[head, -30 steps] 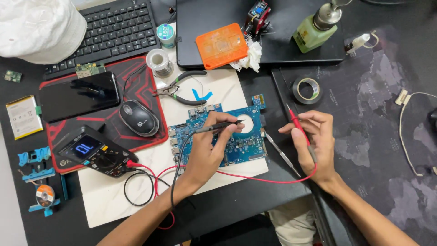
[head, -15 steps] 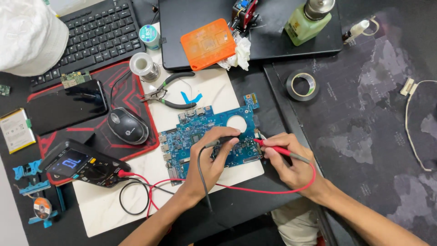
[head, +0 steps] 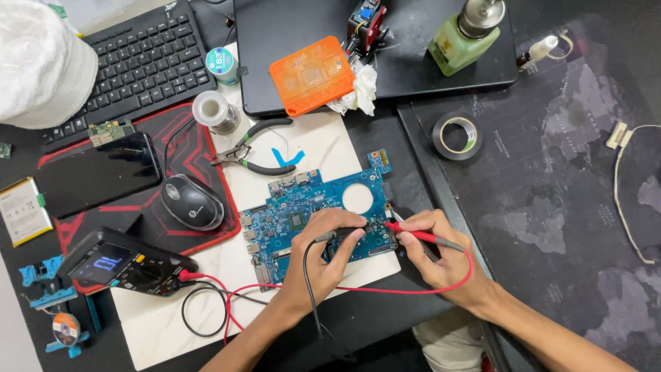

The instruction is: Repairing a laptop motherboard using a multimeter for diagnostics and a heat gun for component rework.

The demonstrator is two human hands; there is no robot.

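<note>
In the head view, the left hand [head: 323, 258] has its fingers closed around the black probe [head: 335, 235], whose tip is hidden under the fingertips on the blue circuit board [head: 303, 210], which lies on the white mat [head: 323, 148] at mid-tabletop. At three o'clock from it, just beside, the right hand [head: 441, 258] pinches the red probe [head: 413, 234], tip at the board's right edge, though the exact contact point is too small to make out. The multimeter [head: 127, 265] sits at nine o'clock, its display blurred, and both forearms are cut off by the lower frame edge.
</note>
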